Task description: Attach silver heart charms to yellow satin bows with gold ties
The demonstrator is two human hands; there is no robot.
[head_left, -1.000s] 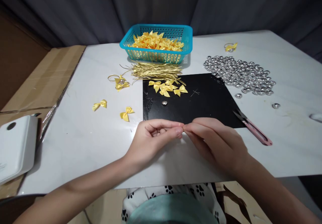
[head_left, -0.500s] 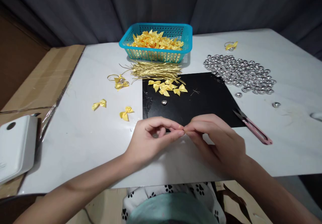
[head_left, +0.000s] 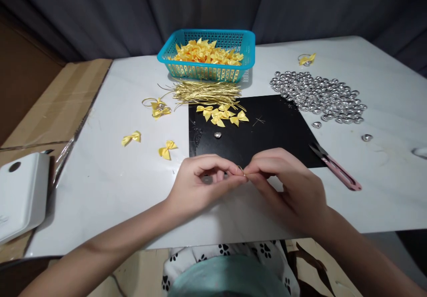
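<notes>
My left hand (head_left: pixel 203 183) and my right hand (head_left: pixel 287 186) meet fingertip to fingertip at the near edge of a black mat (head_left: pixel 267 132). Both are closed in a pinch on a thin gold wire (head_left: pixel 243 171) between them. A small silver piece shows inside the curl of my left fingers. On the mat lie a few yellow bows (head_left: pixel 222 115) and one silver heart bead (head_left: pixel 218 135).
A blue basket (head_left: pixel 247 48) of yellow bows stands at the back, a bundle of gold wires (head_left: pixel 207 93) before it. Silver heart beads (head_left: pixel 316 96) are heaped at the right, pink snips (head_left: pixel 336 167) nearer. Loose bows (head_left: pixel 167 149) lie left; a white device (head_left: pixel 20 194) sits far left.
Both hands have shifted slightly away from me onto the mat's edge, and my left fingers have opened a little around the silver piece while the pinch on the wire holds.
</notes>
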